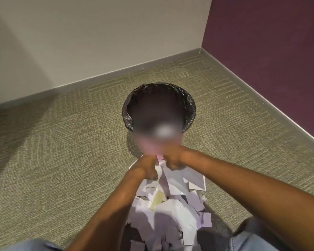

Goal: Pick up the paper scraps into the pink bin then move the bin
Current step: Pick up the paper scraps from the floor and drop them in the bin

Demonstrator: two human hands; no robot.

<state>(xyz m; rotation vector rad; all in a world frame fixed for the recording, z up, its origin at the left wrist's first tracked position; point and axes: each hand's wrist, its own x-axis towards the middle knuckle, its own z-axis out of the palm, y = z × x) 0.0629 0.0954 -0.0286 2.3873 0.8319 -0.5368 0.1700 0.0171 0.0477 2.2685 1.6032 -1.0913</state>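
Carpet (62, 160) open on both sides of the pink bin (189, 107), which stands near the wall corner (202, 48). Paper scraps (170, 207) piled just before it. Left hand (145, 166) and right hand (172, 158) meet at the pile's far edge, fingers curled, pinching scraps.

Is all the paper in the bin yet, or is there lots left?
Lots left. Something pale shows inside the pink bin, but it is blurred, so I cannot tell if any paper is in. Now the left hand and right hand both grip a bunch of paper scraps just in front of the bin. A big pile lies on the carpet; moving the bin comes after.
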